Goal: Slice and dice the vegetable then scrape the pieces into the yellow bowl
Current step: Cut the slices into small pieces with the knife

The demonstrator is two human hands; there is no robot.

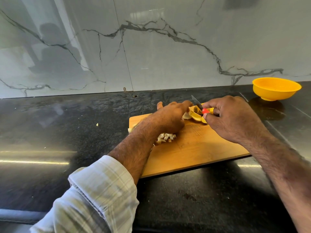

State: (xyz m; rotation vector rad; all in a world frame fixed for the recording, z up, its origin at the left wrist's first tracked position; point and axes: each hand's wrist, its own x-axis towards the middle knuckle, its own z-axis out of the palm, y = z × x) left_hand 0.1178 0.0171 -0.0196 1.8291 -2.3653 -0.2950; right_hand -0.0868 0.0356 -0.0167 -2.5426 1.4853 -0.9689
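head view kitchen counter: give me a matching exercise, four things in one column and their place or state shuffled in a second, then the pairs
Things:
1. round yellow plastic bowl
2. small red-handled knife
3. pile of pale diced vegetable pieces
4. rectangular wooden cutting board

Places or states:
A. gripped in the right hand
B. lying flat on the black counter, under both hands
C. empty, at the far right near the wall
D. on the board, beside the left hand

Pairs: 1-C, 2-A, 3-D, 4-B

Surface [67, 132]: black polished stone. Directly on it: wooden cutting board [202, 148], yellow bowl [276, 89], stray pale scrap [97, 124].
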